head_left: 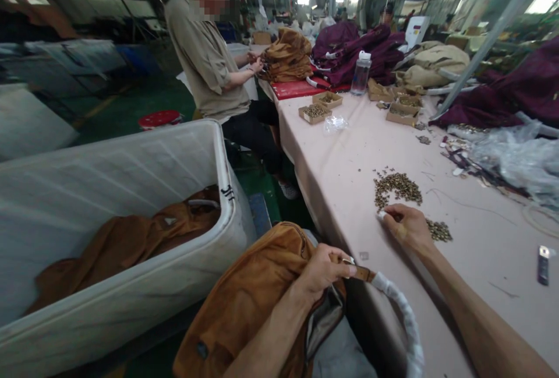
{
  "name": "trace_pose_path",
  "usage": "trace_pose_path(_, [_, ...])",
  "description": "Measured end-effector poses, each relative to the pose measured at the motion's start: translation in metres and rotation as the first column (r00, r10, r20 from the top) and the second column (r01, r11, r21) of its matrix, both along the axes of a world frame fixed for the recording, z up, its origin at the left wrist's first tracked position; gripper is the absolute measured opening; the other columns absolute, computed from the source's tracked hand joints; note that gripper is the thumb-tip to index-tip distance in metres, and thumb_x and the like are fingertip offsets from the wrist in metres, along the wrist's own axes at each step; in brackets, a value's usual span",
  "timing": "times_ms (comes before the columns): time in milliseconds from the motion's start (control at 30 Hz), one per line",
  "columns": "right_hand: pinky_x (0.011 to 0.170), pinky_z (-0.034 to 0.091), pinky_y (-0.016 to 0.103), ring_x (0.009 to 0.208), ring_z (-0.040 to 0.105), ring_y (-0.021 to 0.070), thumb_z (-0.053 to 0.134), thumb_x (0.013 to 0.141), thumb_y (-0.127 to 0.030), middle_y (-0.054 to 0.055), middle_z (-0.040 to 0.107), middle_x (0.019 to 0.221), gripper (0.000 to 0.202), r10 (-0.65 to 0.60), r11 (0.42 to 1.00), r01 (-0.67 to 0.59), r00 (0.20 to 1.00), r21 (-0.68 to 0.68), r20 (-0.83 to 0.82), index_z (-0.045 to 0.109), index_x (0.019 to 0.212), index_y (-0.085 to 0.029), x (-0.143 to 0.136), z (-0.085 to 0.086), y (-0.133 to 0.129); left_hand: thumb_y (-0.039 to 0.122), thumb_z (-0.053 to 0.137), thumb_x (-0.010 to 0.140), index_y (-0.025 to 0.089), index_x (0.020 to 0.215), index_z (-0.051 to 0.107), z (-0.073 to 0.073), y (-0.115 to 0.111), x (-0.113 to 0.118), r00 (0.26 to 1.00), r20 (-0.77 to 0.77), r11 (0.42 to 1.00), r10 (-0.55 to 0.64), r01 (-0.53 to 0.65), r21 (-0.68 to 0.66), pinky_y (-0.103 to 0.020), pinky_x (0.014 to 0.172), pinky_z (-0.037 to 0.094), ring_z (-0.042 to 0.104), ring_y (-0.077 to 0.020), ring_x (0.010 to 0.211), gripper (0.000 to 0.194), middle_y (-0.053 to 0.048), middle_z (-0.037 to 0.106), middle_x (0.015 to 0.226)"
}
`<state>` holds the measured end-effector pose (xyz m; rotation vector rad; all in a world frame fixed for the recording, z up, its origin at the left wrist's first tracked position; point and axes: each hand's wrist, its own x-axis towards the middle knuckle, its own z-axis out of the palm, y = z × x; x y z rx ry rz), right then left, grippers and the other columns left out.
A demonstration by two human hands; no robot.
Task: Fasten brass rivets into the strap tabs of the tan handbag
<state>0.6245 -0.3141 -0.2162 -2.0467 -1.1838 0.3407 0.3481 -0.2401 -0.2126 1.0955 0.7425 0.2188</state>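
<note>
"Pink cloth covers your bench; brass-toned studs heaped loose, probably for quick picking. Grip?"

"Your left hand clasps the handle tab, seemingly to steady it. Your right hand is at the heap; can't tell whether it pinches anything."

"Bag?"

"Beneath your left forearm, beside the bench: tan-brown, slumped, mouth gaping on pale lining, handle wrapped white."

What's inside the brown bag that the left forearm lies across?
At the opening of the brown bag, a pale grey lining shows. Anything deeper cannot be seen: the bag's own cloth covers it, and the left hand hides part of the bag.
</note>
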Motion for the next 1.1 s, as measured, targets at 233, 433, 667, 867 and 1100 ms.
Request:
trace_pose_path(233, [0.080,0.048,0.038,0.085,0.065,0.0253,0.059,0.088,-0.044,0.010,0.074,0.096,0.034,0.024,0.996,-0.009,0.985,-0.088,0.168,0.080,0.099,-0.021,-0.010,-0.003,0.013,0.038,0.091,0.057,0.009,0.085,0.079,-0.010,0.002,-0.001,1.000,0.022,1.000,0.005,-0.005,0.006,-0.023,0.050,0.026,0.044,-0.0085,0.052,0.042,-0.001,0.064,0.062])
trace_pose_path(433, [0.056,0.042,0.030,0.058,0.061,0.0188,0.067,0.081,-0.042,0.003,0.070,0.064,0.027,0.078,0.977,-0.061,0.994,-0.205,0.072,0.078,0.074,-0.019,-0.006,0.006,0.008,0.038,0.089,0.059,0.009,0.084,0.080,-0.010,0.001,0.000,1.000,0.006,0.999,0.007,-0.008,0.037,-0.022,0.049,0.026,0.041,-0.0077,0.050,0.039,0.000,0.062,0.059])
trace_pose_path(667, [0.051,0.036,0.032,0.053,0.055,0.0186,0.062,0.087,-0.053,0.008,0.072,0.064,0.044,-0.025,0.978,0.050,0.992,-0.203,0.123,0.080,0.081,-0.013,-0.004,0.000,-0.001,0.033,0.091,0.054,0.008,0.086,0.081,-0.015,-0.008,0.004,0.995,0.020,0.995,0.098,-0.098,-0.005,-0.022,0.051,0.029,0.047,-0.0089,0.054,0.041,-0.002,0.066,0.064])
trace_pose_path(867, [0.069,0.047,0.034,0.074,0.067,0.0231,0.061,0.088,-0.045,0.010,0.078,0.090,0.033,0.065,0.982,-0.018,0.966,-0.187,0.251,0.080,0.092,-0.019,-0.005,-0.003,-0.007,0.031,0.088,0.055,0.007,0.083,0.081,-0.015,-0.012,0.000,0.992,0.021,0.992,0.128,-0.128,0.003,-0.022,0.050,0.028,0.045,-0.0080,0.051,0.037,-0.003,0.065,0.062])
trace_pose_path(1100, [0.072,0.044,0.039,0.082,0.066,0.0300,0.051,0.091,-0.031,0.022,0.072,0.103,0.033,0.178,0.951,-0.048,0.893,-0.306,0.414,0.074,0.103,-0.012,-0.012,-0.005,-0.007,0.030,0.087,0.057,0.008,0.084,0.081,-0.011,-0.010,-0.004,0.989,0.039,0.990,0.144,-0.144,0.003,-0.022,0.048,0.026,0.045,-0.0075,0.050,0.035,-0.004,0.068,0.064])
